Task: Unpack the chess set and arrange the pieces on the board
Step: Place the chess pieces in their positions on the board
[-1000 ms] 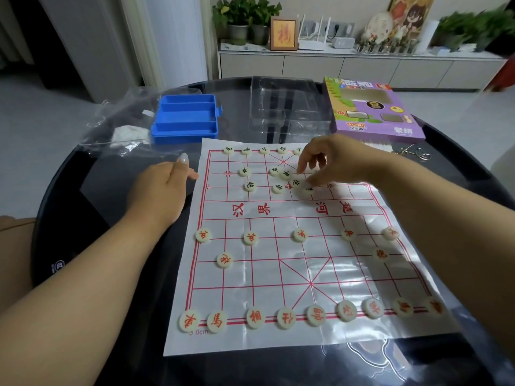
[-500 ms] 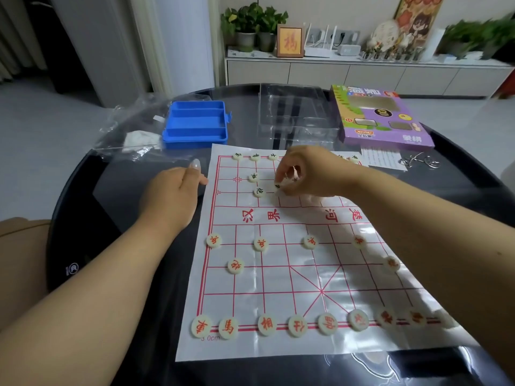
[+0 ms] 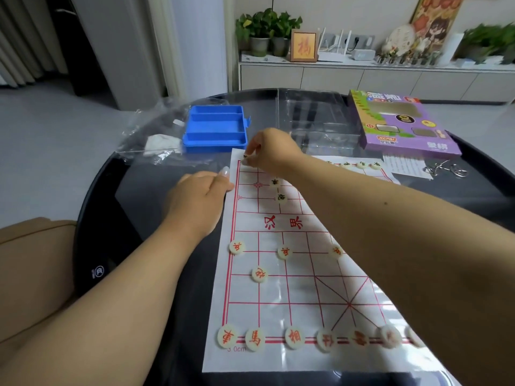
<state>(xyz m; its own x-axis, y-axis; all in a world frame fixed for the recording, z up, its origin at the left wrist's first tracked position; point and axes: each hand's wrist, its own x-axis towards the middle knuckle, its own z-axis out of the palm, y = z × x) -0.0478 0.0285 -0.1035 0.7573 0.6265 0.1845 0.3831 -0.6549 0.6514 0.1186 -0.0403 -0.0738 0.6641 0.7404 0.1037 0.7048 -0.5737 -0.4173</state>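
Mostly pale discs (image 3: pixel 285 252), red-lettered

Grey floor (image 3: pixel 55 129) runs to a long pale sideboard (image 3: pixel 362 78) along the back wall — potted plants (image 3: pixel 267 29), a framed picture (image 3: pixel 303 47) and a router (image 3: pixel 331 48) on top.

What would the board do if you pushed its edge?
The board looks like a thin glossy sheet, so it would probably bend or ripple. It might slide on the smooth table; the left hand rests at its edge, perhaps steadying it.
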